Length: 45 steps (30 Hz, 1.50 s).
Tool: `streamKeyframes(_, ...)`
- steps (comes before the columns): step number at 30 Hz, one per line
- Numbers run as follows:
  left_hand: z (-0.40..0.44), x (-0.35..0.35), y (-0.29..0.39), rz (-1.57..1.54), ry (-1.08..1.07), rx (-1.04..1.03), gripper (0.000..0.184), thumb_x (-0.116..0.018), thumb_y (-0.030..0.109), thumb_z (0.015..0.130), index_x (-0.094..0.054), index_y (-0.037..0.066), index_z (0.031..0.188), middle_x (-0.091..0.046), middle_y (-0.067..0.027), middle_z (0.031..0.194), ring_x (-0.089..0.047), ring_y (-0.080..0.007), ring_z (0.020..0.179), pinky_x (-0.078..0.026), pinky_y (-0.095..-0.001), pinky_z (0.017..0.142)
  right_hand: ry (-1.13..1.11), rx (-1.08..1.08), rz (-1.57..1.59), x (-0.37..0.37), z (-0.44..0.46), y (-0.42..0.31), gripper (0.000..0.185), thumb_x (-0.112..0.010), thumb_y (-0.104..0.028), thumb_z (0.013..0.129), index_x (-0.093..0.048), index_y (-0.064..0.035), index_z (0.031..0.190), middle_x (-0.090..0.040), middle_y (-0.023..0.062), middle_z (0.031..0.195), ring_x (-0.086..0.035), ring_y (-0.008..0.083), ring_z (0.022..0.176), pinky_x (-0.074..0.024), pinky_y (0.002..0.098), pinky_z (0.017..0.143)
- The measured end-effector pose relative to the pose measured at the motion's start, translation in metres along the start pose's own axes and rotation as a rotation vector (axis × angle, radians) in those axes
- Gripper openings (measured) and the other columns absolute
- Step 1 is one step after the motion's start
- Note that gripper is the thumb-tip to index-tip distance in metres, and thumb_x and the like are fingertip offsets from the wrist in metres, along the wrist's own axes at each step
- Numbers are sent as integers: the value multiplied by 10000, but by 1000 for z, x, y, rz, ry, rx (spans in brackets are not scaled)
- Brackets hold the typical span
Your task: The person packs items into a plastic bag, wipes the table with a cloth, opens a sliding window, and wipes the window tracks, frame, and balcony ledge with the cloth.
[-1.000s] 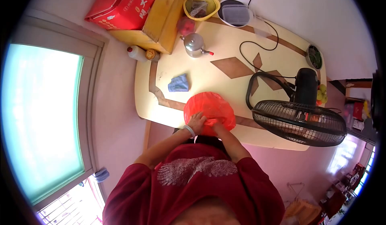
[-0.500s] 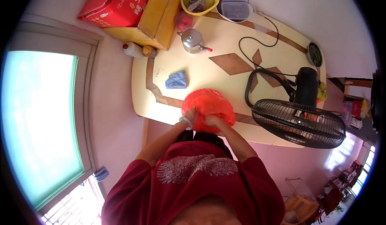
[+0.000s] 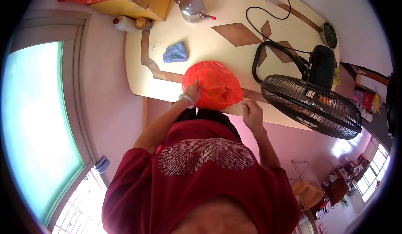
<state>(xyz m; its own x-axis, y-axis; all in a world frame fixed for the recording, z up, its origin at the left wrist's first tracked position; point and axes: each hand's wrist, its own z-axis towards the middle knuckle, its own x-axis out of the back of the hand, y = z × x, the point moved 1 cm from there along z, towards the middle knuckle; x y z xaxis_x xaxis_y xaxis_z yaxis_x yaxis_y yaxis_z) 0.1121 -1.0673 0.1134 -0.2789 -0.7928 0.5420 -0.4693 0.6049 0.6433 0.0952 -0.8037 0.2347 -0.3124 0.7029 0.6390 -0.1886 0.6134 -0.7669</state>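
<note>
Fingers of the left hand (image 3: 193, 90) are closed on the left side of the red plastic bag (image 3: 212, 75); the right hand (image 3: 253, 114) appears to pinch its right corner. Half a second earlier both hands were close together at the bag's middle. Right hand has since moved outward, and the bag now shows a gaping fold; judged from this, its film is being spread. Bag sits at the table's (image 3: 161, 91) near edge, between blue cloth (image 3: 175, 52) and black fan (image 3: 312, 106).

Home dining room, patterned table (image 3: 201, 37), metal teapot (image 3: 192, 9), standing fan (image 3: 310, 104)
</note>
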Motion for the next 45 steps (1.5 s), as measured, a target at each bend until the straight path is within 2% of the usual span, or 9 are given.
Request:
streamKeyframes(3, -3, 2, -1, 24, -12, -45, 281, -449, 261, 867, -453, 28, 1022, -570, -275, 786, -542, -444, 773, -437, -488, 655, 12, -291, -67, -22, -34, 40, 302, -605, -6, 722, -511, -6, 1009, -543, 159, 931, -564, 258, 685, -459, 348, 636)
streamKeyframes(4, -3, 3, 0, 14, -17, -64, 252, -457, 240, 861, -437, 42, 1016, -564, -281, 782, -533, -456, 775, -428, -499, 656, -47, -397, -45, -28, -37, 48, 486, -649, -41, 699, -443, -32, 1140, -491, 178, 1067, -540, 292, 898, -447, 361, 739)
streamKeyframes(11, -5, 3, -7, 70, 12, -190, 203, -466, 208, 855, -416, 61, 985, -557, -275, 730, -527, -466, 743, -418, -521, 623, -174, 259, -207, -38, 27, 35, 552, -672, -108, 677, -457, -37, 1181, -398, 176, 1270, -235, 354, 1250, -262, 425, 1002)
streamKeyframes(16, -5, 2, -13, 128, 47, -146, 172, -467, 219, 855, -411, 73, 927, -550, -279, 711, -528, -469, 706, -413, -528, 578, -310, 693, -95, -79, 50, 38, 340, -646, -161, 708, -568, -25, 1010, -501, 140, 1164, -408, 293, 1152, -343, 444, 934)
streamKeyframes(21, 10, -16, -41, -117, 78, -183, 176, -473, 222, 851, -419, 68, 919, -549, -273, 689, -541, -450, 678, -418, -516, 545, -351, -45, 592, -135, 59, 5, 266, -451, -234, 894, -561, 7, 867, -594, 97, 767, -579, 203, 745, -458, 327, 690)
streamKeyframes(24, -11, 14, -7, 24, 92, -177, 174, -484, 189, 838, -434, 59, 941, -552, -261, 678, -545, -446, 662, -421, -512, 542, 53, -578, 990, -155, 67, 24, 328, -424, -300, 905, -541, 7, 901, -562, 61, 669, -541, 140, 656, -433, 307, 601)
streamKeyframes(30, -28, 13, 18, 41, 119, -445, 150, -482, 68, 769, -492, 14, 909, -530, -242, 868, -501, -395, 854, -425, -444, 728, -89, -252, 109, -162, 77, 24, 272, -468, -249, 863, -512, -18, 1000, -588, 179, 762, -586, 302, 718, -443, 378, 605)
streamKeyframes(33, -13, 2, 3, 40, 134, -396, 126, -467, 59, 770, -499, -7, 872, -530, -236, 853, -505, -400, 844, -421, -443, 733, -118, 202, 216, -153, 73, 11, 240, -462, -173, 820, -523, -22, 996, -582, 209, 823, -561, 369, 782, -441, 399, 628)
streamKeyframes(45, -5, -3, 17, 182, 93, -545, 166, -502, 102, 774, -513, -11, 895, -538, -205, 855, -505, -385, 819, -408, -437, 763, -336, -427, 108, -143, 83, 3, 628, -445, -549, 818, -556, 51, 669, -512, 176, 550, -547, 261, 556, -403, 356, 509)
